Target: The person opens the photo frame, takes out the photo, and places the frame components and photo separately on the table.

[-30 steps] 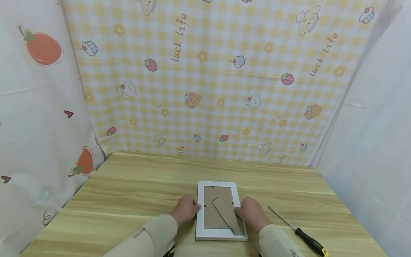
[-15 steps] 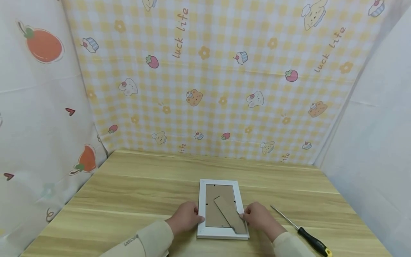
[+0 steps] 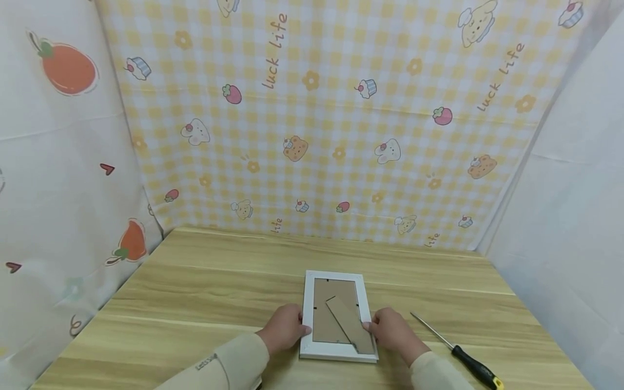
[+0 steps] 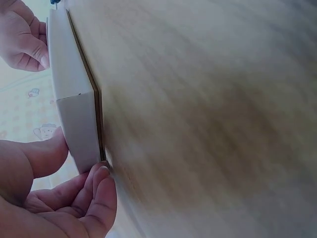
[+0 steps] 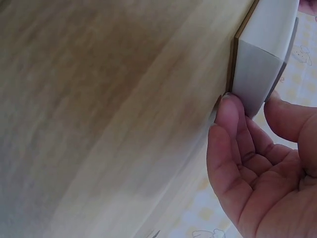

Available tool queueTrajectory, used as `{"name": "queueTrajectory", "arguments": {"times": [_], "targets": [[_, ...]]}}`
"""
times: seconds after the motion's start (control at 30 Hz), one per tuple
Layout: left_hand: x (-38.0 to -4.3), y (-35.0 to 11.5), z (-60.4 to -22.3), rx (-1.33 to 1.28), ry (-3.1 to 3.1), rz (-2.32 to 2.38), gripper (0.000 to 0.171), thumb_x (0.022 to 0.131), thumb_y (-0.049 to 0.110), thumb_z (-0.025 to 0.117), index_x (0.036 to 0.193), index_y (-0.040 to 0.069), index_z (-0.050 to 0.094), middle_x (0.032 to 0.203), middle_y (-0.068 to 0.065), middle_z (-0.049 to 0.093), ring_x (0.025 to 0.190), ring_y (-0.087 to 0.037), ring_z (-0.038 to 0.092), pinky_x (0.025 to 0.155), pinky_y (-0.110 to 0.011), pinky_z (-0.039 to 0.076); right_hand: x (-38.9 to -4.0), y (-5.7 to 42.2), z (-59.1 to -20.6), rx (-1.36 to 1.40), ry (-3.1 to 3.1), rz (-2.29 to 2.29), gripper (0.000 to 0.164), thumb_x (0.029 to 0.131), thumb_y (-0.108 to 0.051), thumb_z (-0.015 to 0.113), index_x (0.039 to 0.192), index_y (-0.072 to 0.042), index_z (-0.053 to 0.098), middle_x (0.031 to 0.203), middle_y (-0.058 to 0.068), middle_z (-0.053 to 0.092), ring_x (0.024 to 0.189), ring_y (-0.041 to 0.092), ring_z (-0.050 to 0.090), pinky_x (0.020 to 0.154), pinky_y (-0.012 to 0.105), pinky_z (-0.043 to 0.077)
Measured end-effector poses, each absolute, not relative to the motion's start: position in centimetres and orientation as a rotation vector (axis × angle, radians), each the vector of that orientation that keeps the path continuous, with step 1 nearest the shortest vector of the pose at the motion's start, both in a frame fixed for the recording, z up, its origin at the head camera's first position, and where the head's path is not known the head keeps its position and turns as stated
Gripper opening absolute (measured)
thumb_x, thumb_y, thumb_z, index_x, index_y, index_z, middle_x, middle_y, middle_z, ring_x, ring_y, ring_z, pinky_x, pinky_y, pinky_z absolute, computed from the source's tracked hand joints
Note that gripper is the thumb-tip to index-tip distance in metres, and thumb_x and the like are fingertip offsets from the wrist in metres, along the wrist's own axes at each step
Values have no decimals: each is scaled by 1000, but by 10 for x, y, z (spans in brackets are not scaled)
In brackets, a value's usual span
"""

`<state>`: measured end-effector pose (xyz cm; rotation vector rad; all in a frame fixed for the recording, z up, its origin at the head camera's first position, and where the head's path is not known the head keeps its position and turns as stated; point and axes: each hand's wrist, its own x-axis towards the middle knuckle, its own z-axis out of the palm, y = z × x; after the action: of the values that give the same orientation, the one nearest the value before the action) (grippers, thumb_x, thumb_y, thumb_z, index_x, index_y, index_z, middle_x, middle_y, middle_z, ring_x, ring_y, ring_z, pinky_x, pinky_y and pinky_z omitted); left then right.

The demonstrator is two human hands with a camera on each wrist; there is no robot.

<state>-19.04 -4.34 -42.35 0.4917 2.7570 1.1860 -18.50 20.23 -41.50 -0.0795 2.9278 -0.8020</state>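
A white picture frame (image 3: 308,303) lies back side up on the wooden table, its brown backing board (image 3: 324,325) and slanted stand leg (image 3: 348,319) facing me. At its left edge, my left hand (image 3: 284,326) grips the side, thumb on top. My right hand (image 3: 391,329) holds the right edge the same way, its thumb near the stand leg. Both wrist views show the frame's white side (image 4: 79,129) pinched between thumb and fingers, with the fingertips (image 5: 230,111) reaching under the lower edge. The frame's front is hidden.
A screwdriver (image 3: 470,364) with a black and yellow handle lies on the table (image 3: 219,276) to the right of my right hand. A yellow checked cloth (image 3: 312,179) hangs behind the table, and white cloths (image 3: 560,216) hang at both sides.
Both hands have slid down the frame's sides toward its near end since a second ago and still hold it. The camera view has shifted slightly. The screwdriver stays in its place.
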Motion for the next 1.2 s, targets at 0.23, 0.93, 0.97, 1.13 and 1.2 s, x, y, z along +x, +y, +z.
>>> {"name": "queueTrajectory", "arguments": {"times": [0.23,0.93,0.97,1.13,1.2], "targets": [[-191,-39,-418,425,2743,1180,20,83,7,73,73,1,57,65,-2,50,62,-15,45,58,-29,41,-187,204,-416,-79,2953,-801,25,90,-15,66,69,-3,61,59,0,52,55,13,45,52,26,39],[-195,-31,-416,399,2758,1175,23,83,6,73,72,0,55,64,-3,49,60,-15,44,55,-28,39,-194,211,-417,-96,2978,-776,28,90,-15,67,66,-4,57,58,0,49,54,12,43,51,26,37],[-194,-31,-416,402,2762,1174,23,83,6,73,71,0,54,63,-3,49,60,-15,44,55,-28,39,-194,210,-416,-90,2976,-778,28,89,-16,67,66,-4,57,58,0,49,54,12,43,51,26,37],[-193,-30,-412,410,2774,1168,24,82,7,74,70,0,54,63,-3,48,59,-15,43,55,-28,39,-194,211,-416,-80,2976,-770,28,90,-16,67,66,-4,57,58,0,49,55,13,43,52,26,37],[-193,-30,-411,403,2768,1168,24,83,7,74,71,0,54,63,-3,48,59,-15,43,55,-28,39,-195,212,-417,-83,2975,-774,29,90,-18,68,67,-4,57,58,0,48,55,13,43,52,27,37]]}}
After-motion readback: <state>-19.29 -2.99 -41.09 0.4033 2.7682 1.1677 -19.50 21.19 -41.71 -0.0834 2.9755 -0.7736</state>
